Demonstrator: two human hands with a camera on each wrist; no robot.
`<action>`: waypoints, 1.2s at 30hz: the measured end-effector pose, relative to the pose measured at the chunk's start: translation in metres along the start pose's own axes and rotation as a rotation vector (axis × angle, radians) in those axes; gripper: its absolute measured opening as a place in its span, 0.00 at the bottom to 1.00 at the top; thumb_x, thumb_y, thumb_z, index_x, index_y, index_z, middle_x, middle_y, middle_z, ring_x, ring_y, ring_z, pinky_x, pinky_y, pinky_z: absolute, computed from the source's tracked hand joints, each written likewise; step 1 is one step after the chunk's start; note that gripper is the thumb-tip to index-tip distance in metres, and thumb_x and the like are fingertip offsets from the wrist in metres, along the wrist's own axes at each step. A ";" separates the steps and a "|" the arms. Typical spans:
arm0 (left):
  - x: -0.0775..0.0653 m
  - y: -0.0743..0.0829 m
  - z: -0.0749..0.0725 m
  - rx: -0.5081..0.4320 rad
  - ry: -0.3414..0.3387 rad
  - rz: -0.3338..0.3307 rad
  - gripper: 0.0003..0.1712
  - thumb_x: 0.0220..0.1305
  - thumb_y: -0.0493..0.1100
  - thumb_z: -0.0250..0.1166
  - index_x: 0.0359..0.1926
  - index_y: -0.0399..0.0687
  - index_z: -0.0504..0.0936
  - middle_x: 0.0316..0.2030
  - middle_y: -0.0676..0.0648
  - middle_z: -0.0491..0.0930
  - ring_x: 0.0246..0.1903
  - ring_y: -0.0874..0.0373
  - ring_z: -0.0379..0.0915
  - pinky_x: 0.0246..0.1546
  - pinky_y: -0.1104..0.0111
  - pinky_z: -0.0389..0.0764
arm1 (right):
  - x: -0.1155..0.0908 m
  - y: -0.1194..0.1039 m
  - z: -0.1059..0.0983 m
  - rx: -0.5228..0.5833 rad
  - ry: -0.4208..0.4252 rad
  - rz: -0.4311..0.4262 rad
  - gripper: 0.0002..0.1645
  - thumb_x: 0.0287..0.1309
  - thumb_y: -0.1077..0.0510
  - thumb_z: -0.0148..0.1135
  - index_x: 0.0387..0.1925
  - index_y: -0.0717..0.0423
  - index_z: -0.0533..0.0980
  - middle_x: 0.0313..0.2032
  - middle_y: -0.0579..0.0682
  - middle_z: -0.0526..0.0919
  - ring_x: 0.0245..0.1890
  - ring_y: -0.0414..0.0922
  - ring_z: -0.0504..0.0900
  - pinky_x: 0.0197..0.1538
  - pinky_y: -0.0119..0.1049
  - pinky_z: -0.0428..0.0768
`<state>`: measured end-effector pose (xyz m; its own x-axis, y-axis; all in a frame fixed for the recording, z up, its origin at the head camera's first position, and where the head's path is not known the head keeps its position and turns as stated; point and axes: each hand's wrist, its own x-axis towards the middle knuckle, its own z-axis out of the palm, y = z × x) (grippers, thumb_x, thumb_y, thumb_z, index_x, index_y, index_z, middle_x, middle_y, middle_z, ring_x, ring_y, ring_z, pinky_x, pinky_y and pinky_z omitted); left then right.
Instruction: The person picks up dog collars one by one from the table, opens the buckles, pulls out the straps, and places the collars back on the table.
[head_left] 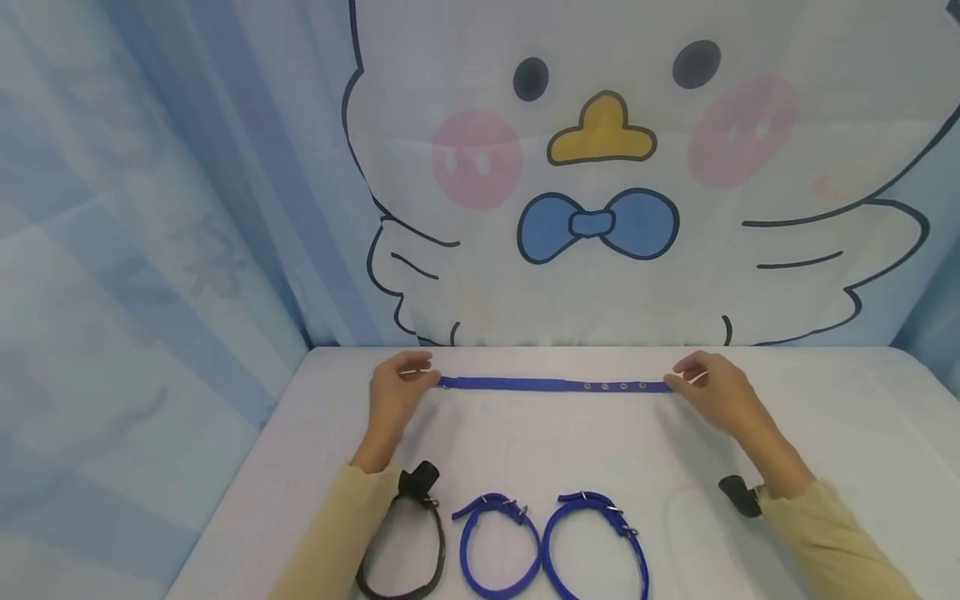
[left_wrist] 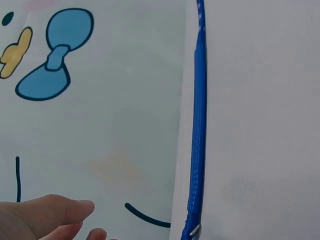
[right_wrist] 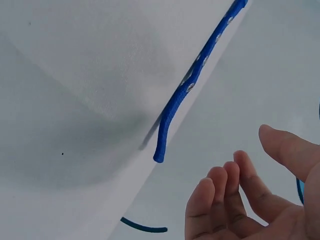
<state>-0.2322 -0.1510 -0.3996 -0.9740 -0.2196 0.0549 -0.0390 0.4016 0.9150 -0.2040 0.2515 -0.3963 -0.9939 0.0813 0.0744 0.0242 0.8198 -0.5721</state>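
A blue collar (head_left: 510, 384), unbuckled and stretched straight, lies along the far part of the white table. Metal eyelets line its right half, and a small metal ring shows near its left end. In the head view my left hand (head_left: 393, 396) is at that left end; the left wrist view has its fingers (left_wrist: 70, 210) apart from the strap (left_wrist: 199, 125). My right hand (head_left: 720, 396) is at the eyelet end. From the right wrist, its fingers (right_wrist: 217, 190) are spread from the thumb, with the free strap tip (right_wrist: 159, 150) beside them.
Two blue collars, the smaller (head_left: 462, 550) and the larger (head_left: 550, 550), lie buckled into loops at the near side. Left of them is a dark collar loop (head_left: 441, 542), partly behind my left sleeve (head_left: 337, 525). A cartoon-printed curtain (head_left: 600, 292) hangs behind the table (head_left: 562, 450).
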 end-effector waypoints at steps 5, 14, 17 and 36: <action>-0.017 0.011 0.004 0.033 -0.034 0.051 0.17 0.60 0.38 0.71 0.51 0.46 0.84 0.47 0.44 0.85 0.48 0.50 0.81 0.51 0.56 0.83 | -0.012 -0.007 0.001 -0.003 -0.021 -0.048 0.17 0.65 0.56 0.63 0.48 0.67 0.75 0.40 0.63 0.80 0.41 0.56 0.77 0.39 0.47 0.82; -0.045 0.022 0.012 0.091 -0.121 0.170 0.15 0.60 0.39 0.71 0.49 0.46 0.85 0.45 0.46 0.86 0.46 0.52 0.81 0.50 0.57 0.83 | -0.038 -0.021 0.001 0.013 -0.087 -0.119 0.19 0.65 0.55 0.64 0.49 0.66 0.76 0.38 0.57 0.81 0.40 0.52 0.79 0.37 0.42 0.82; -0.054 0.024 0.016 0.108 -0.158 0.201 0.15 0.61 0.40 0.71 0.49 0.46 0.85 0.44 0.47 0.86 0.46 0.53 0.81 0.49 0.58 0.84 | -0.046 -0.025 0.002 0.019 -0.112 -0.140 0.18 0.65 0.55 0.64 0.48 0.66 0.76 0.37 0.54 0.82 0.39 0.50 0.80 0.37 0.41 0.82; -0.099 0.024 0.050 0.109 -0.487 0.241 0.14 0.59 0.39 0.71 0.47 0.44 0.85 0.40 0.48 0.85 0.38 0.58 0.83 0.33 0.73 0.83 | -0.083 -0.037 0.023 0.043 -0.291 -0.148 0.15 0.63 0.53 0.67 0.45 0.57 0.78 0.29 0.43 0.79 0.32 0.39 0.76 0.34 0.31 0.80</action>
<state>-0.1483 -0.0752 -0.4026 -0.9479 0.3158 0.0430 0.2001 0.4849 0.8513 -0.1248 0.2011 -0.3997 -0.9754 -0.2075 -0.0742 -0.1210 0.7857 -0.6067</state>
